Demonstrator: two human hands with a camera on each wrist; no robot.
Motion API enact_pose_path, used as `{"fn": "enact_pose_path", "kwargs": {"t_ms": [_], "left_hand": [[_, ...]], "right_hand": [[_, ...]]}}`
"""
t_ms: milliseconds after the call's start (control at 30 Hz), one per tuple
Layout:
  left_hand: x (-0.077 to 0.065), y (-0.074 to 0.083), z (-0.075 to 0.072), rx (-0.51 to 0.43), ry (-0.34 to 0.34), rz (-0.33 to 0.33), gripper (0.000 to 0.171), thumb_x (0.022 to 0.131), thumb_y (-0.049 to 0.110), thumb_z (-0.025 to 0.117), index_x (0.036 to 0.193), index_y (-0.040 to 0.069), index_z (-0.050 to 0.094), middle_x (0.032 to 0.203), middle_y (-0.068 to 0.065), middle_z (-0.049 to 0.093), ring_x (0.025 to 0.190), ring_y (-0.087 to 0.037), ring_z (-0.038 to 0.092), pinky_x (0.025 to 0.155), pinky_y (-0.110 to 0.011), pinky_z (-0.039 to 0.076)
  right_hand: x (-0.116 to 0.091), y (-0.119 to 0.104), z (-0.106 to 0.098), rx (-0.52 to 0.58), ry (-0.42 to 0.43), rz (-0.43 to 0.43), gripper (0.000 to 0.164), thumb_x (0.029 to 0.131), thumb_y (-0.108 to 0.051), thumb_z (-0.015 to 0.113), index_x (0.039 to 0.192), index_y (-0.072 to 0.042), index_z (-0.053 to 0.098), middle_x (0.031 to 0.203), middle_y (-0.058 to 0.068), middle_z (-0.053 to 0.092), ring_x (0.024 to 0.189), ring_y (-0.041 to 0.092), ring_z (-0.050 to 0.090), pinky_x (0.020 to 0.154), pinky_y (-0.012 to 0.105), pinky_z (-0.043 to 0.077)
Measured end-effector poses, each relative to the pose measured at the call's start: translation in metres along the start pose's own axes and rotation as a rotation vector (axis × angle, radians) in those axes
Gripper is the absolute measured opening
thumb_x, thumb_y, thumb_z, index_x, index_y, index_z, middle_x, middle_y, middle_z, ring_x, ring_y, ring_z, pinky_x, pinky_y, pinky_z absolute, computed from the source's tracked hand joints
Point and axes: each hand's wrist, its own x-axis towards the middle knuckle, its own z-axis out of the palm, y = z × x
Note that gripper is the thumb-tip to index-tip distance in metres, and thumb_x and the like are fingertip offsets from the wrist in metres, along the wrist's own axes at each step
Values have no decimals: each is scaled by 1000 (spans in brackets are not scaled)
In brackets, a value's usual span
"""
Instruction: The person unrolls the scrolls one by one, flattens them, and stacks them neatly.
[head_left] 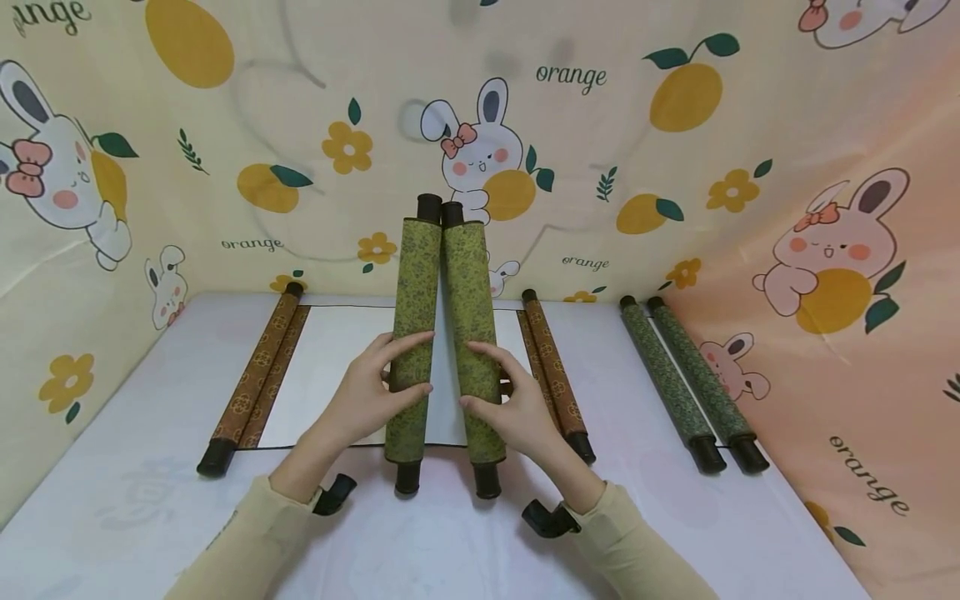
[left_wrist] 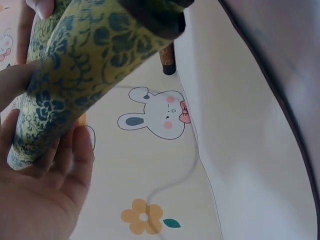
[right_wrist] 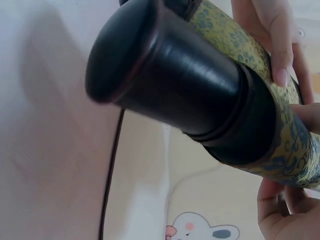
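Observation:
A yellow-green floral scroll point(head_left: 415, 292), rolled from both ends onto two black-capped rollers, is held up over the table. My left hand point(head_left: 371, 387) grips its left roll, fingers behind and thumb across the front. The right roll point(head_left: 474, 308) is in my right hand point(head_left: 517, 400), held the same way. The rolls lean close together at the top and stand apart at the bottom. In the left wrist view the fingers curl under the patterned roll point(left_wrist: 80, 75). A black end cap point(right_wrist: 185, 75) fills much of the right wrist view.
Behind the held scroll, a brown patterned scroll point(head_left: 258, 367) lies partly unrolled, its white sheet point(head_left: 330, 358) showing between the rolls. To the right lies a dark green scroll point(head_left: 675, 383) with its two rolls side by side. A printed cloth point(head_left: 480, 50) hangs behind the white table point(head_left: 135, 500).

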Motion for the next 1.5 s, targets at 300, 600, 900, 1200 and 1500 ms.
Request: {"fn": "enact_pose_path", "kwargs": {"t_ms": [300, 600, 900, 1200, 1500], "left_hand": [[0, -7, -5, -135, -17, -27, 66, 84, 11, 71, 140, 31, 43, 136, -1, 43, 119, -19, 46, 77, -38, 51], [0, -11, -10, -159, -1, -66, 67, 83, 0, 63, 139, 33, 45, 152, -11, 18, 122, -28, 39, 73, -40, 51], [0, -4, -12, -111, -19, -116, 73, 79, -8, 58, 142, 25, 44, 146, -15, 24, 63, -16, 39, 48, -24, 38], [0, -12, -6, -79, 5, -106, 69, 82, 14, 74, 140, 37, 45, 148, -12, 26, 134, -36, 29, 93, -56, 41], [0, -14, -7, -32, 48, -113, 67, 82, 12, 74, 138, 37, 47, 151, -8, 27, 141, -36, 19, 97, -61, 36]], "right_hand": [[3, 4, -7, 123, -46, -17, 68, 81, 8, 66, 141, -13, 42, 133, 11, 50, 105, 26, 57, 81, 42, 50], [4, 8, -15, 109, -23, -54, 74, 78, 16, 54, 143, -17, 42, 144, 1, 37, 115, 26, 49, 65, 33, 45], [6, 4, -22, 92, -57, 68, 78, 76, 14, 53, 144, -23, 42, 136, 7, 36, 87, 23, 45, 50, 24, 30], [8, 8, -20, 91, -44, 137, 72, 79, 0, 72, 142, -22, 46, 139, 5, 38, 118, 25, 44, 82, 37, 48], [8, 14, -23, 123, 4, 154, 64, 79, 1, 72, 135, -20, 49, 126, 8, 51, 100, 26, 56, 74, 37, 52]]}}
